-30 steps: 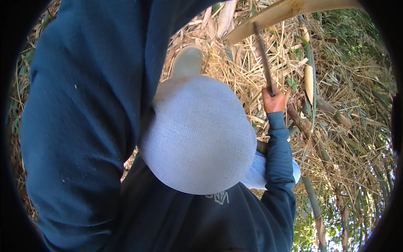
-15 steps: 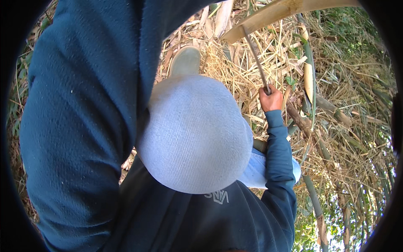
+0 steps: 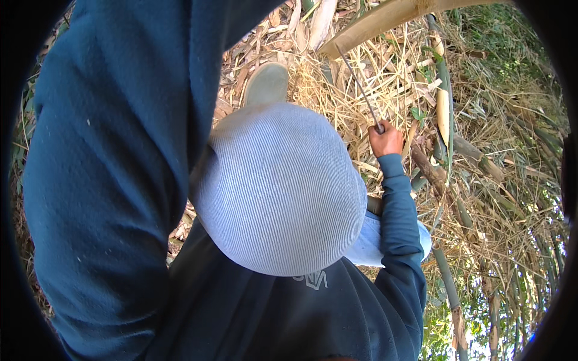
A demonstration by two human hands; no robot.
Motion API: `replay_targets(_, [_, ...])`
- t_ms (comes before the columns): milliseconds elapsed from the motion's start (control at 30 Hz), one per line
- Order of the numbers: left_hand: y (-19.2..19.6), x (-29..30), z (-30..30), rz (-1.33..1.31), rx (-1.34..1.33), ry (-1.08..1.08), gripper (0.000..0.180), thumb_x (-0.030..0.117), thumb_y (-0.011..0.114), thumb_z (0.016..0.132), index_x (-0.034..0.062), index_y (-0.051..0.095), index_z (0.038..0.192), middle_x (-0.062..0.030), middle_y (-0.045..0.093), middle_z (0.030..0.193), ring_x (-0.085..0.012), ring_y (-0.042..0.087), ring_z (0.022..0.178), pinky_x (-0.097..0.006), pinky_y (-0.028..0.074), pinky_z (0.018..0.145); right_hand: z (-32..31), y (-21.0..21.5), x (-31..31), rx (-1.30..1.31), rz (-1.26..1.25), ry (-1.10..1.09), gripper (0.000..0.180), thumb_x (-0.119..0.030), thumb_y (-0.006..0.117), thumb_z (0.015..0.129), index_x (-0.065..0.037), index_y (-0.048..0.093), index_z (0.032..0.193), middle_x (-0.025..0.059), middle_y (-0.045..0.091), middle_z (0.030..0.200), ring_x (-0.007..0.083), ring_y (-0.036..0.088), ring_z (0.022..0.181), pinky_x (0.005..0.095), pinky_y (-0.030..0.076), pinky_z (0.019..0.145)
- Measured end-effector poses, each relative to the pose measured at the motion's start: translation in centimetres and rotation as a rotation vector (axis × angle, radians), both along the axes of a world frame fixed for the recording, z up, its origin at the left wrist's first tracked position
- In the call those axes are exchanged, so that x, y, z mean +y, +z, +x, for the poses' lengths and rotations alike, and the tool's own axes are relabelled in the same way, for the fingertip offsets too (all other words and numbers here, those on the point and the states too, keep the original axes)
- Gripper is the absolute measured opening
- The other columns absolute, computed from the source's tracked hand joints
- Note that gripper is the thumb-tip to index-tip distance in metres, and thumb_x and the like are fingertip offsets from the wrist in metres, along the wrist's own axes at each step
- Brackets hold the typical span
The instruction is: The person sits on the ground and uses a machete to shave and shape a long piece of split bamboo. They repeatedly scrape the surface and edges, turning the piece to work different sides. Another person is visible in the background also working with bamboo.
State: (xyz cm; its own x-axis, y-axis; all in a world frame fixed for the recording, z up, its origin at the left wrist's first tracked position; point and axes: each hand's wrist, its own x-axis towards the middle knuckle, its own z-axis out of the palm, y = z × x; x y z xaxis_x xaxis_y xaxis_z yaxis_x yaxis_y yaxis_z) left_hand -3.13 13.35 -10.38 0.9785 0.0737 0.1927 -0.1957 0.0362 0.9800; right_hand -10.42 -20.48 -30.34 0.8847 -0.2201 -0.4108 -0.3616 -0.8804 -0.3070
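My right hand [image 3: 385, 139] is closed in a fist around the handle of a long, thin-bladed knife [image 3: 360, 87], its blade seen nearly edge-on. The blade's far end meets the lower edge of a pale, split bamboo piece [image 3: 385, 23], close to that piece's left end. The bamboo runs across the top of the view and out of it. My left arm, in a dark blue sleeve [image 3: 108, 180], fills the left side and reaches past the top edge, so the left hand is out of sight.
My bent knee in light blue jeans [image 3: 283, 192] takes up the middle, with a greenish boot [image 3: 267, 83] beyond it. Dry straw and bamboo shavings [image 3: 361, 111] cover the ground. Bamboo poles [image 3: 442, 84] and dry stalks lie on the right.
My right hand has shifted slightly left with the knife, and the blade meets the bamboo a little further left. The left sleeve has also moved slightly left.
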Motion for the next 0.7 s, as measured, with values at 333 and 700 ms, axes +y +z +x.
replay_targets(333, [0.2, -0.1, -0.1, 0.011, 0.003, 0.0, 0.049, 0.035, 0.027, 0.095, -0.0075, 0.051, 0.091, -0.0231, 0.054, 0.084, -0.0361, 0.055, 0.076, -0.051, 0.048, 0.077, 1.1, 1.5, 1.1, 0.059, 0.132, -0.163, 0.025, -0.026, 0.065, 0.076, -0.001, 0.063, 0.072, 0.0203, 0.056, 0.057, 0.0388, 0.055, 0.053, 0.0428, 0.046, 0.056])
replay_targets(700, [0.6, -0.4, 1.1, -0.01, -0.016, -0.033, 0.051, 0.036, 0.026, 0.095, -0.0078, 0.051, 0.091, -0.0234, 0.054, 0.086, -0.0366, 0.054, 0.078, -0.052, 0.047, 0.08, 0.8, -0.5, 0.0, 0.161, 0.059, -0.06, 0.025, -0.029, 0.064, 0.075, -0.004, 0.067, 0.08, 0.0203, 0.062, 0.065, 0.0371, 0.061, 0.062, 0.0435, 0.05, 0.064])
